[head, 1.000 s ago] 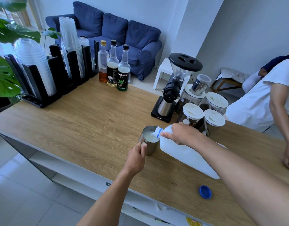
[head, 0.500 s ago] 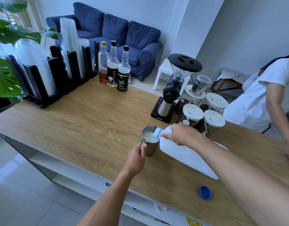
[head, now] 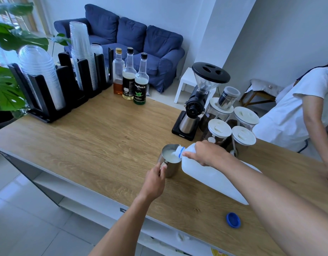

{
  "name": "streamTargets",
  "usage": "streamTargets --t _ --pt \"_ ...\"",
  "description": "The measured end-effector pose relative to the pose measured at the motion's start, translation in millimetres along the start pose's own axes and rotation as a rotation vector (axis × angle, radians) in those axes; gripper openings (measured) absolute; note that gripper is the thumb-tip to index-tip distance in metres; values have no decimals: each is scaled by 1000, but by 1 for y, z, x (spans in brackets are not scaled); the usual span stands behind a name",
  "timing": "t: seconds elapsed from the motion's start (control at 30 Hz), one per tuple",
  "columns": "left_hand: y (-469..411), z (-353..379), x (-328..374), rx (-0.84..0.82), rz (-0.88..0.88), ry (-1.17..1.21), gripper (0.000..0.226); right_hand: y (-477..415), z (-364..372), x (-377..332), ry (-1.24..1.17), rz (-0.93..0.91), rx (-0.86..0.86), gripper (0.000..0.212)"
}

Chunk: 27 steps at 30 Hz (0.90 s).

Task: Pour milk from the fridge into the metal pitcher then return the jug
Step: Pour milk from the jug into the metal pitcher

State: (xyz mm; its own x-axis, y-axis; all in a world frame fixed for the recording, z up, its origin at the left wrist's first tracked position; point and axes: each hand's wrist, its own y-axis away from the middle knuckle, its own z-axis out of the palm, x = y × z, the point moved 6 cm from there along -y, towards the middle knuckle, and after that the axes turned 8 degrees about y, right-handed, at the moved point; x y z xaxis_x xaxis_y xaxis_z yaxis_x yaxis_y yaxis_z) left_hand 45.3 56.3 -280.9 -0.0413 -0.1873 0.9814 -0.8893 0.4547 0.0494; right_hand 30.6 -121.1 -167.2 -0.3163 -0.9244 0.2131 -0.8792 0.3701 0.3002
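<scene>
Broadly, the wooden surface (head: 96,145) carries everything. Tipped steeply over it, the white milk jug (head: 211,178) has its open mouth over the rim of the metal pitcher (head: 169,162), which stands upright on the surface and is nearly full of milk. The right hand (head: 205,154) is wrapped around the jug near its neck. The left hand (head: 155,180) is curled around the pitcher's handle. The blue cap (head: 233,219) lies on the surface, well apart from the jug's mouth.
</scene>
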Motion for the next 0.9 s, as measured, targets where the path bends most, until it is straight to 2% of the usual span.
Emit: streamTargets --t 0.2,0.3,0.43,0.9 --pt "-1 0 -1 5 6 -6 36 0 -1 -1 -3 -8 11 55" --pt "0 1 -1 -12 4 3 28 2 -2 -1 1 -12 15 55" --pt "-2 1 -4 0 7 13 35 2 -3 -2 10 -9 7 56" --pt "-5 2 -10 -4 20 -4 31 7 -4 -2 -3 0 8 56"
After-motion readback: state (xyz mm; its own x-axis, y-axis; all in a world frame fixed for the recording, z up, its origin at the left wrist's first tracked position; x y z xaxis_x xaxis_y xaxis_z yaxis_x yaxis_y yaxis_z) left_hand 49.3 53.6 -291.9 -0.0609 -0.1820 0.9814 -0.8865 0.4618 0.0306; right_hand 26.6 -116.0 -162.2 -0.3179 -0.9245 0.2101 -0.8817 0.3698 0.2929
